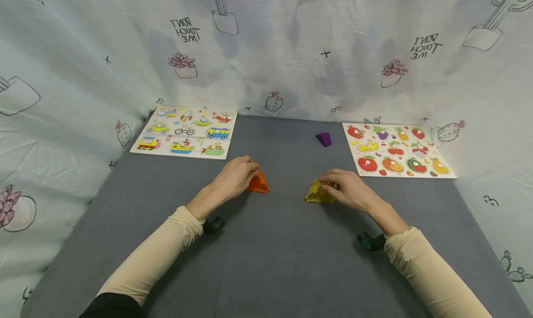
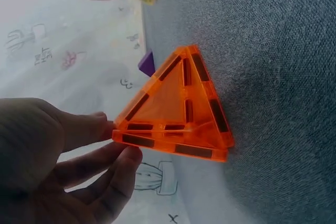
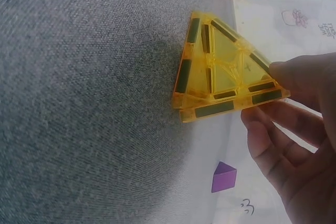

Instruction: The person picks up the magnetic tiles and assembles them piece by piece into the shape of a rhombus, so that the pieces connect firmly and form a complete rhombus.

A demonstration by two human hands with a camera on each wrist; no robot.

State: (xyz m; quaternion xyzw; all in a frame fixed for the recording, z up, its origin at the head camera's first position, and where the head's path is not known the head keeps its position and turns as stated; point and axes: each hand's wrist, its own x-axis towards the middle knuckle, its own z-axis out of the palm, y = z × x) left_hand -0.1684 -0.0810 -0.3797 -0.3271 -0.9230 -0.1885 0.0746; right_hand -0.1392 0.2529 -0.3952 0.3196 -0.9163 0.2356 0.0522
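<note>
My left hand (image 1: pixel 238 175) pinches an orange translucent magnetic-tile pyramid (image 2: pixel 173 108) by its top corner, thumb on one side and fingers on the other. Dark magnet strips run along its edges. To the right, a yellow magnetic-tile pyramid (image 3: pixel 226 72) of the same build is pinched near its tip by my right hand (image 1: pixel 347 187). Both pyramids are at the grey tabletop, apart from each other. A purple block with sloping sides (image 1: pixel 324 139) lies farther back, beyond the right hand, and neither hand touches it.
A puzzle board with vehicle pictures (image 1: pixel 185 133) lies at the back left. Another board with fruit pictures (image 1: pixel 397 150) lies at the back right. A patterned white curtain (image 1: pixel 287 45) hangs behind the grey table (image 1: pixel 266 262) and along its sides.
</note>
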